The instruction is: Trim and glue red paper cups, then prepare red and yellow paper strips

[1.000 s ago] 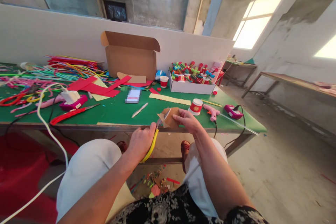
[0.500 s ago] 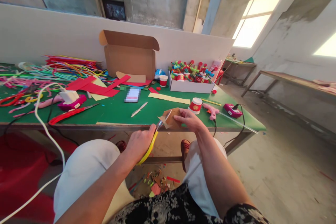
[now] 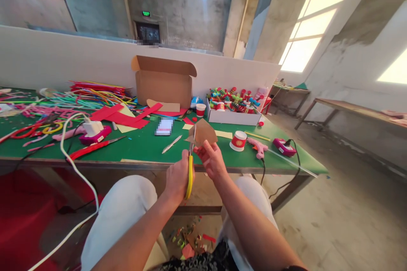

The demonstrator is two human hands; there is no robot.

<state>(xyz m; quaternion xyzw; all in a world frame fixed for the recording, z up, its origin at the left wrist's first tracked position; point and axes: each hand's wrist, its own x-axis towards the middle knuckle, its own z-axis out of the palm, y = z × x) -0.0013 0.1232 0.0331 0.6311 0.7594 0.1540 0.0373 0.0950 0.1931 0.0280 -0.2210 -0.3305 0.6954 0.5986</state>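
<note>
My left hand is closed around the yellow handles of a pair of scissors, whose blades point away from me. Between my right thumb and fingers I pinch a piece of brown cardboard, held up over the table's front edge. My right hand grips its lower edge. The scissor blades lie against the left part of the cardboard, where a small flap sticks out. Beyond my right hand stands a red and white paper cup, upside down, beside a pink glue gun.
On the green table lie a white pen, a phone, red-handled scissors and red paper strips. Behind are an open cardboard box and a white box of colourful crafts. A purple power socket sits at right.
My right hand has moved left and turned, and the cardboard is now raised and tilted upright. The scissors have swung to point more straight ahead. My view has tipped upward.
</note>
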